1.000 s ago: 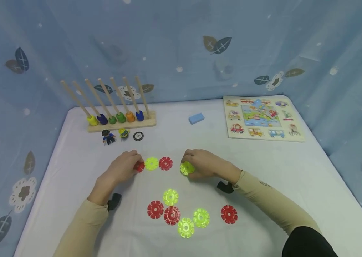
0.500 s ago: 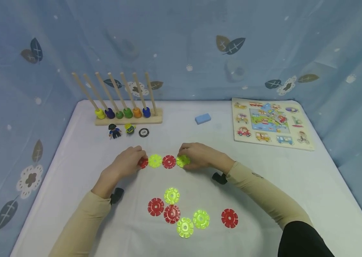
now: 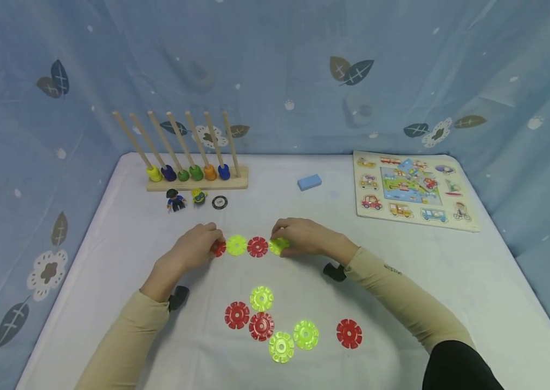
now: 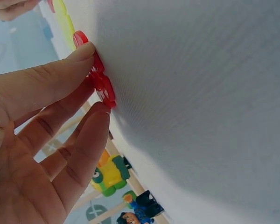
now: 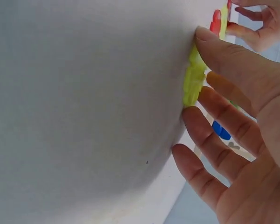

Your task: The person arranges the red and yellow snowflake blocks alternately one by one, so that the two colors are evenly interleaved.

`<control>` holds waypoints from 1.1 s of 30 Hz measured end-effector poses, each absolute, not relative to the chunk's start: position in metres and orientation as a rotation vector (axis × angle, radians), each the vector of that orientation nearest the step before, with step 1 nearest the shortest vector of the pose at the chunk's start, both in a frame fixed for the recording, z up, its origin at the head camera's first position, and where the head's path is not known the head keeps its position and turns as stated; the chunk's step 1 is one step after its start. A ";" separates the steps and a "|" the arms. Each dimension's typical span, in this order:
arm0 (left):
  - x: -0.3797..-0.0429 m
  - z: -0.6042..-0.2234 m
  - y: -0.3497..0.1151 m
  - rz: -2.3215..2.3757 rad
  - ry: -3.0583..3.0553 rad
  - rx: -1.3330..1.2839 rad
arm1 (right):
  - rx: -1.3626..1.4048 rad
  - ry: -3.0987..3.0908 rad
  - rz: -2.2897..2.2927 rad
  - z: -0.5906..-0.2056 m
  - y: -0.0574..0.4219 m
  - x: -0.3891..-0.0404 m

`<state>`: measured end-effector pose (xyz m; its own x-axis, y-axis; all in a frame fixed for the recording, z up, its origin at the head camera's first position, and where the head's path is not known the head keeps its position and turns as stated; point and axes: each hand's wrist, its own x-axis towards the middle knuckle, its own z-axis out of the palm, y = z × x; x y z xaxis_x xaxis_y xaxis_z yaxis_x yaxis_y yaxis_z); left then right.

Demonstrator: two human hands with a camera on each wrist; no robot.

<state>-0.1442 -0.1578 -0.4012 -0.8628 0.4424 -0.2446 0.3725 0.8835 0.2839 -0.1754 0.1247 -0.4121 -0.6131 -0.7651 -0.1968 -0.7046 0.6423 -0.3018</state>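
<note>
Red and yellow-green notched plastic discs lie in a row on the white table. My left hand pinches the red disc at the row's left end between thumb and fingers. Beside it come a yellow-green disc and a second red disc. At the right end, the thumb and fingers of my right hand hold another yellow-green disc, flat on the cloth. It sits against the second red disc; whether their notches interlock cannot be made out. Both held discs are partly covered by fingers.
Nearer the front lie several loose discs, including a red one off to the right. Behind the row are a peg rack with coloured rings, two small figures, a round black token, a blue block and a picture puzzle board.
My right hand has moved left with its yellow-green disc, closing the gap to the red disc. The left hand keeps its hold. Over the last half second the hands barely move.
</note>
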 end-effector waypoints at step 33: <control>-0.141 -0.396 -0.155 0.336 2.751 0.544 | -1.499 2.332 0.065 -0.394 0.213 -0.041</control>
